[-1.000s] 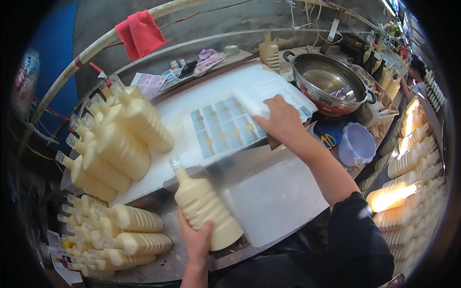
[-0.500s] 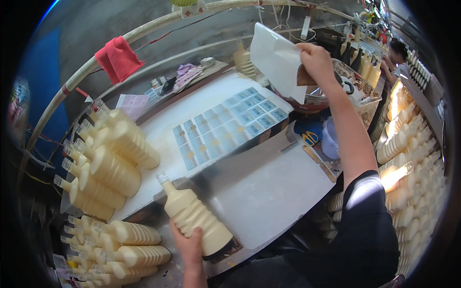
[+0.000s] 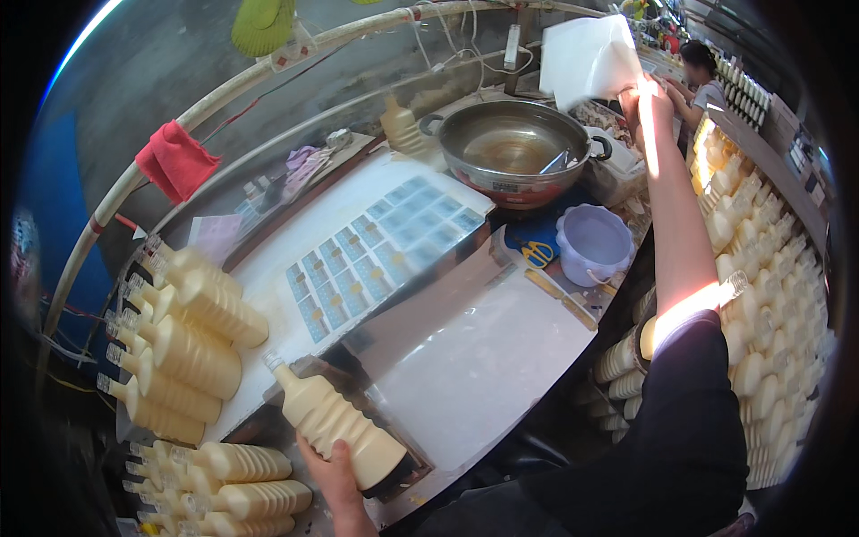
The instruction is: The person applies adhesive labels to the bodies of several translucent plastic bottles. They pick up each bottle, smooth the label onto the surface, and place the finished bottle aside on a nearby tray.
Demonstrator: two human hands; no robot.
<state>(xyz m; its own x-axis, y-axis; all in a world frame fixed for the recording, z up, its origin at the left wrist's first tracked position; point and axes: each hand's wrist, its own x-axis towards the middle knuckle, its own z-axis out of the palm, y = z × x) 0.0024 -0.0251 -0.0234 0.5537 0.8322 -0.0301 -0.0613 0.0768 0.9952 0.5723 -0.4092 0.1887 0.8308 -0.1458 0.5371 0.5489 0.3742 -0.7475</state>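
My left hand (image 3: pixel 333 473) is closed round the lower side of a cream ribbed bottle (image 3: pixel 333 417), which lies tilted in a cut-out at the table's near edge, its clear neck pointing to the upper left. At the far right my right arm is stretched out, and my right hand (image 3: pixel 639 109) grips a white sheet (image 3: pixel 586 61) by its lower right part. The sheet is raised beyond the metal pan (image 3: pixel 514 148); sunlight and blur hide some of the fingers. Rows of blue labels (image 3: pixel 358 268) lie on the white board (image 3: pixel 259 313).
Cream bottles (image 3: pixel 192 358) stand at the left, more (image 3: pixel 255 501) below them. Many bottles (image 3: pixel 769 358) fill the right side. A lilac bucket (image 3: pixel 591 246) and yellow-handled scissors (image 3: pixel 537 254) sit near the pan. A pink cloth (image 3: pixel 177 163) hangs on a rail. Another person (image 3: pixel 707 85) works far right.
My right hand has carried the white sheet up and to the right, off the pan, which now shows fully. My left hand still holds the bottle. The whole view has shifted.
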